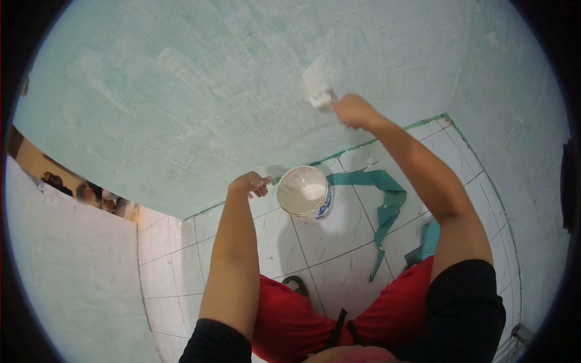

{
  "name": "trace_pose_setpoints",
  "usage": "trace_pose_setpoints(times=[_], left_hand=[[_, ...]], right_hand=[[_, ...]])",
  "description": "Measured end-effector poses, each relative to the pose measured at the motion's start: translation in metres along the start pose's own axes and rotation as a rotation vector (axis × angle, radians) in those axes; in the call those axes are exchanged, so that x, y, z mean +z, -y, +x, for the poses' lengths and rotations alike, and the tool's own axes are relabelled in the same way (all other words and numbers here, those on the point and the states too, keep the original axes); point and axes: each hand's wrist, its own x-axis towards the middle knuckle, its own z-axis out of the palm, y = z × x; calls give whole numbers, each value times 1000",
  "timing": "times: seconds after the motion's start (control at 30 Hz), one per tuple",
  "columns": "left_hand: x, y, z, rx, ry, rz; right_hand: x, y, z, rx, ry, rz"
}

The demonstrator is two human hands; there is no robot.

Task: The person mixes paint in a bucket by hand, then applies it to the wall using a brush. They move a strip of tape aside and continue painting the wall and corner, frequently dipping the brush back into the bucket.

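My right hand (356, 112) is closed around the handle of a paintbrush (321, 98). The white-coated bristles touch the pale green wall (200, 91), just below a wet white patch of paint (315, 72). On the floor by the wall's foot stands a white paint bucket (324, 209), with white paint inside and blue lettering on its side. Just left of its rim is my left hand (249, 183), fingers loosely bent and apart, holding nothing that I can see.
Torn green strips (390, 199) lie on the white tiled floor (330, 254) right of the bucket. A second wall (514, 121) meets the painted one at the right corner. Through an opening at the left, a person (86, 192) shows. My sandalled foot (296, 284) is below the bucket.
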Motion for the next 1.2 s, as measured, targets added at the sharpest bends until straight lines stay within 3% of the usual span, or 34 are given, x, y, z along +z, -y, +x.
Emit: trace_pose_setpoints(times=[0.07, 0.13, 0.17, 0.23, 0.4, 0.47, 0.5, 0.53, 0.6, 0.73, 0.83, 0.97, 1.03, 1.1, 1.2], left_hand=[[2, -1, 2, -14, -6, -15], [6, 3, 7, -12, -46, -43], [7, 1, 6, 2, -95, -60], [9, -3, 4, -4, -91, -54], [7, -2, 10, 21, -14, -1], [6, 0, 10, 58, -10, 22], [5, 0, 9, 95, -6, 42], [5, -1, 7, 95, -7, 44], [4, -3, -1, 77, -2, 23], [3, 0, 7, 24, 6, -2], [3, 3, 15, 28, 5, 15], [4, 0, 14, 7, -3, 19], [2, -2, 14, 40, 32, 30], [2, 0, 14, 45, 34, 14], [5, 4, 20, 61, 40, 15]], right_hand=[[-25, 33, -9, -9, -280, 41], [-43, 43, -1, -173, -458, 126], [-50, 48, 0, -176, -446, 122], [-62, 55, 1, -215, -425, 463], [15, -11, 43, -207, -467, 275], [65, -60, 49, -101, -289, 72], [112, -113, 73, -213, -235, -148], [128, -124, 54, -104, -118, -243], [165, -163, 32, -99, -45, -358], [173, -174, 21, -222, 103, -594], [151, -151, 34, -216, 259, -536], [101, -76, 40, -189, 233, -453], [58, -9, 7, 112, 37, 61], [49, 9, 16, 24, -174, -111], [12, 40, 16, -127, -326, 25]])
